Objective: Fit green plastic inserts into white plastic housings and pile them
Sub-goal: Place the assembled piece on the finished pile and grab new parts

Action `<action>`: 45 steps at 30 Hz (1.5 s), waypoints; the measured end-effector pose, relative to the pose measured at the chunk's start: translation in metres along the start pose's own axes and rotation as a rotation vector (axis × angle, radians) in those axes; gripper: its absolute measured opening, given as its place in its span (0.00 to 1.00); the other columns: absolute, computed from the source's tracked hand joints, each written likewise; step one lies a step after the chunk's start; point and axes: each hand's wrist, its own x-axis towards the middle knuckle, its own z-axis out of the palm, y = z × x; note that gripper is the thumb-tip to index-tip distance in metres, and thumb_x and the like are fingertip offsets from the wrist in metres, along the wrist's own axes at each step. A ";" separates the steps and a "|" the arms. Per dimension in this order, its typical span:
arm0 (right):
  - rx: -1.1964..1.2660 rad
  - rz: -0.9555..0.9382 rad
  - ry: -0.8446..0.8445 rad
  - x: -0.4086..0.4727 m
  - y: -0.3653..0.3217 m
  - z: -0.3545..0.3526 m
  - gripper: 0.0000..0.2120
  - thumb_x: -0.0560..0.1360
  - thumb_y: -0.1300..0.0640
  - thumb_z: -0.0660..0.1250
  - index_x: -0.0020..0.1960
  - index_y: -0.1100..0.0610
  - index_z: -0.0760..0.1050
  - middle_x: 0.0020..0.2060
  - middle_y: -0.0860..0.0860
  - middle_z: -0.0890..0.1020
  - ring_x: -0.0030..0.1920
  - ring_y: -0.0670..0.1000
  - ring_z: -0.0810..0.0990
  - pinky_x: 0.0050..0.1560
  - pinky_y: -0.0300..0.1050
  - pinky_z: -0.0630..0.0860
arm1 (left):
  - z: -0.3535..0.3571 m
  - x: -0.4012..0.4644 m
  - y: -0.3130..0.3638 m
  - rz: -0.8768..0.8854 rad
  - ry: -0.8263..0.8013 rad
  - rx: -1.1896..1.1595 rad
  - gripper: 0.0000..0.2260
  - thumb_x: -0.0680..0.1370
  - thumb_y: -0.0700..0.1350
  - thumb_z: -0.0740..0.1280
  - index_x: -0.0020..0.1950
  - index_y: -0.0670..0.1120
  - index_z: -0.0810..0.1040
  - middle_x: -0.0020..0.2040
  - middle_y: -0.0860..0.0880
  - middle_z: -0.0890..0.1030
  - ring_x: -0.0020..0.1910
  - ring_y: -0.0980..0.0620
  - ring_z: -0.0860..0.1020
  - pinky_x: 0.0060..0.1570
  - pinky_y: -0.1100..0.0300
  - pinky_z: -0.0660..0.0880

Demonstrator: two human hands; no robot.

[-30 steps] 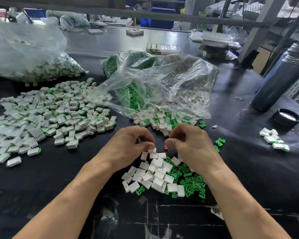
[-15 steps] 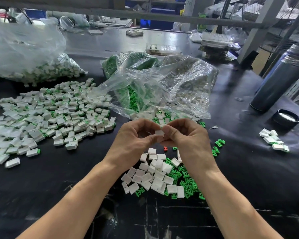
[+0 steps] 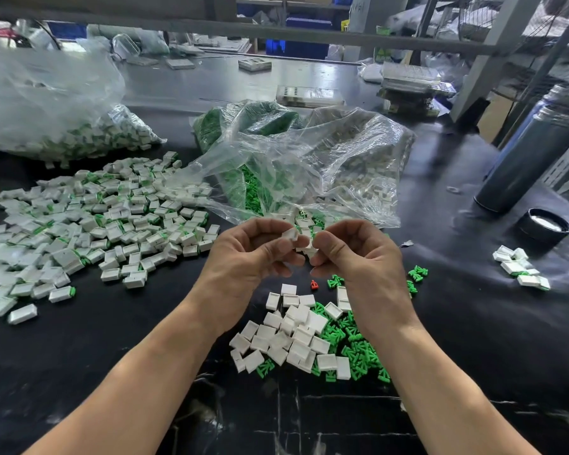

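Note:
My left hand (image 3: 250,254) pinches a small white housing (image 3: 290,234) between thumb and fingertips, raised above the table. My right hand (image 3: 358,254) meets it from the right with thumb and fingers curled; what it pinches is hidden behind the fingers. Below my hands lies a small heap of empty white housings (image 3: 293,336) mixed with loose green inserts (image 3: 355,346). A wide pile of fitted housings with green ends (image 3: 89,224) spreads over the table's left.
Clear plastic bags of green inserts and white housings (image 3: 296,172) lie behind my hands; another bag (image 3: 63,126) sits far left. A grey flask (image 3: 532,159) and its black lid (image 3: 546,226) stand right, near a few fitted parts (image 3: 519,266). One red insert (image 3: 314,284) lies loose.
Both hands rose from the small heap and came together over the table. My left hand now holds a white housing up between the two hands.

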 end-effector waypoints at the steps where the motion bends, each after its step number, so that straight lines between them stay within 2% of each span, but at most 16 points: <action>1: 0.006 -0.003 -0.008 0.000 -0.001 0.000 0.04 0.77 0.60 0.75 0.46 0.56 0.81 0.33 0.55 0.84 0.31 0.53 0.82 0.35 0.42 0.80 | -0.001 0.000 0.000 -0.002 -0.014 -0.016 0.15 0.71 0.42 0.74 0.55 0.40 0.79 0.52 0.37 0.86 0.41 0.47 0.85 0.40 0.58 0.82; 6: 0.024 -0.013 -0.031 -0.003 -0.004 0.001 0.03 0.79 0.61 0.72 0.46 0.59 0.80 0.31 0.54 0.82 0.30 0.52 0.79 0.31 0.46 0.79 | -0.003 0.000 -0.002 0.005 -0.027 0.020 0.16 0.71 0.45 0.75 0.56 0.41 0.80 0.52 0.39 0.86 0.41 0.47 0.85 0.39 0.59 0.81; 9: 0.025 -0.018 -0.043 -0.004 -0.007 0.001 0.03 0.79 0.62 0.72 0.47 0.60 0.80 0.31 0.55 0.82 0.31 0.54 0.78 0.32 0.49 0.79 | -0.006 0.000 -0.003 0.010 -0.044 0.052 0.11 0.74 0.43 0.74 0.55 0.43 0.82 0.51 0.39 0.86 0.41 0.49 0.83 0.39 0.60 0.79; 13: -0.032 -0.061 -0.042 -0.005 -0.009 0.002 0.02 0.78 0.63 0.73 0.49 0.60 0.81 0.35 0.53 0.85 0.33 0.51 0.82 0.38 0.41 0.80 | -0.006 0.001 -0.005 0.015 -0.045 0.097 0.08 0.74 0.45 0.73 0.51 0.46 0.86 0.48 0.41 0.86 0.38 0.51 0.79 0.36 0.61 0.76; 18: -0.095 -0.090 -0.031 -0.007 -0.007 0.005 0.08 0.75 0.66 0.75 0.51 0.56 0.82 0.41 0.48 0.86 0.43 0.48 0.85 0.48 0.42 0.83 | -0.002 0.002 -0.007 0.012 -0.006 0.150 0.08 0.74 0.46 0.71 0.48 0.42 0.84 0.41 0.43 0.85 0.31 0.53 0.75 0.29 0.65 0.72; 25: -0.138 -0.115 -0.039 -0.006 -0.006 0.006 0.13 0.75 0.67 0.75 0.51 0.50 0.83 0.43 0.45 0.87 0.45 0.44 0.86 0.48 0.35 0.80 | -0.002 0.001 -0.007 -0.008 -0.003 0.181 0.11 0.75 0.47 0.69 0.46 0.39 0.83 0.39 0.43 0.84 0.31 0.52 0.73 0.29 0.64 0.70; 34: -0.154 -0.129 -0.090 -0.005 -0.003 0.007 0.13 0.74 0.67 0.76 0.52 0.49 0.84 0.45 0.49 0.87 0.48 0.49 0.87 0.51 0.40 0.82 | -0.002 0.001 -0.009 -0.034 0.012 0.180 0.11 0.75 0.48 0.69 0.45 0.40 0.84 0.38 0.43 0.84 0.29 0.52 0.72 0.27 0.64 0.70; 41: -0.083 -0.065 -0.110 -0.003 -0.003 0.005 0.12 0.73 0.67 0.76 0.51 0.52 0.84 0.44 0.51 0.88 0.46 0.50 0.86 0.48 0.38 0.80 | -0.002 0.001 -0.008 -0.045 0.017 0.156 0.12 0.75 0.48 0.69 0.46 0.39 0.83 0.35 0.44 0.82 0.29 0.51 0.70 0.28 0.63 0.69; 45: -0.082 -0.058 -0.121 -0.002 -0.003 0.005 0.14 0.74 0.68 0.75 0.49 0.50 0.85 0.44 0.52 0.88 0.47 0.55 0.87 0.47 0.39 0.82 | -0.001 0.000 -0.008 -0.066 0.009 0.150 0.12 0.75 0.48 0.69 0.46 0.39 0.82 0.33 0.45 0.80 0.29 0.50 0.70 0.30 0.61 0.69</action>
